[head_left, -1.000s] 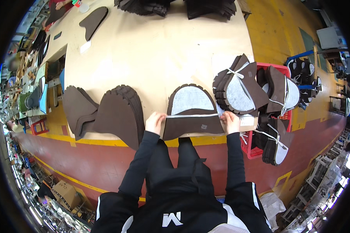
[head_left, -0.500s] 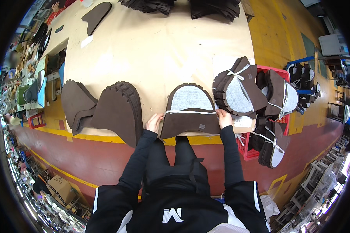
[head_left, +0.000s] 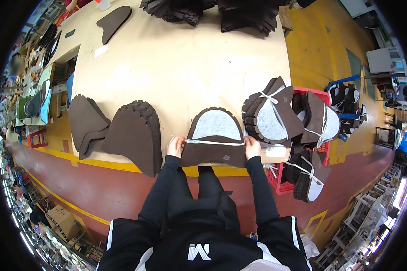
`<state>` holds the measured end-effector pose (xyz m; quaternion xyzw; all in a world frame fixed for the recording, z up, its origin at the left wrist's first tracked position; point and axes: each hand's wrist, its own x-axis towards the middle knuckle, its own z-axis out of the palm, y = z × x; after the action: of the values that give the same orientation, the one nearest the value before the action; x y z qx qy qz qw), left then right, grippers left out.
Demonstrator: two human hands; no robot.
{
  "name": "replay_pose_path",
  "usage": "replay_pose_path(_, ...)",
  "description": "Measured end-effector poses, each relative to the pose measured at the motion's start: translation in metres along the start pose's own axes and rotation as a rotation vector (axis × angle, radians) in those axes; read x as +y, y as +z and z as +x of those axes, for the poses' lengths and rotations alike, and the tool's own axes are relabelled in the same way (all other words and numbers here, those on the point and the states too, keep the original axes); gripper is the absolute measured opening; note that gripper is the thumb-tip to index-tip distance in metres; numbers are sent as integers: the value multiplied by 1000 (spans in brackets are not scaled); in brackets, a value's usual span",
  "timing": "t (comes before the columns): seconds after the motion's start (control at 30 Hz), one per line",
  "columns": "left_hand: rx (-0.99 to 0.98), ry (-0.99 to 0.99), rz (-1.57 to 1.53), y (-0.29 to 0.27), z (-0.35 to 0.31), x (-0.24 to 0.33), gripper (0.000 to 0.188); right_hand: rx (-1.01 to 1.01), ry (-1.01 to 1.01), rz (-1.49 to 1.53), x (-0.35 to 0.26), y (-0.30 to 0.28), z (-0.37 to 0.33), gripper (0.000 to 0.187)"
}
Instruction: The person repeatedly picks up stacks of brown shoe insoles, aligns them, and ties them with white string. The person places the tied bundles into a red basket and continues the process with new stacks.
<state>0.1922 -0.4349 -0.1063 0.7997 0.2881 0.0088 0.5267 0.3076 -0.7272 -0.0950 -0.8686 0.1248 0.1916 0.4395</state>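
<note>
I have the middle stack (head_left: 215, 154) lying flat at the near edge of the desk (head_left: 203, 67), with a white strip (head_left: 215, 142) drawn across it, just below its pale panel (head_left: 217, 124). My left hand (head_left: 175, 147) is at the stack's left edge, fingers curled nearly closed and pinching the strip there; my right hand (head_left: 252, 147) mirrors it at the right edge, bunched around the strip's other end. Whether the strip runs on beneath the stack I can't tell from here.

To do this well, I'd judge that both hands should pull evenly, so the strip stays flat, untwisted and straight from edge to edge. Too hard a pull would probably pucker the sheets or let them slide out of line, so a gentle tension and squared edges seem right.

The strip looks soft, narrow and tape-like. The stack is matte dark brown, domed at the far end, notched around that curve and flared toward me; its half-moon panel is mottled grey-white, like felt or fabric. Left of the stack sit plain brown pieces (head_left: 133, 140) with similar notches; right of it, a tied bundle (head_left: 271, 119) carries a white bow, next to a red crate (head_left: 279, 183).
</note>
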Motion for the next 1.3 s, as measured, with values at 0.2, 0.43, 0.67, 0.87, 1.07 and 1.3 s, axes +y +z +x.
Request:
replay_pose_path(0.2,-76,-201,47,-7,-1,13,18,-115,7,95,20,8,10,18)
replay_pose_path(0.43,-196,-173,54,-22,5,-3,21,-522,363,501,64,24,7,25)
replay_pose_path(0.67,-110,-63,368,-10,-56,-30,20,-754,365,353,48,6,-23,31)
replay_pose_path(0.87,-192,-406,414,-13,-83,-18,28,-828,387,642,60,10,-44,27)
replay_pose_path(1.07,-106,-510,376,6,-94,-43,34,-924,365,669,23,-9,-47,25)
replay_pose_path(1.3,-321,-184,313,-12,-63,-61,31,-858,356,485,31,0,-42,25)
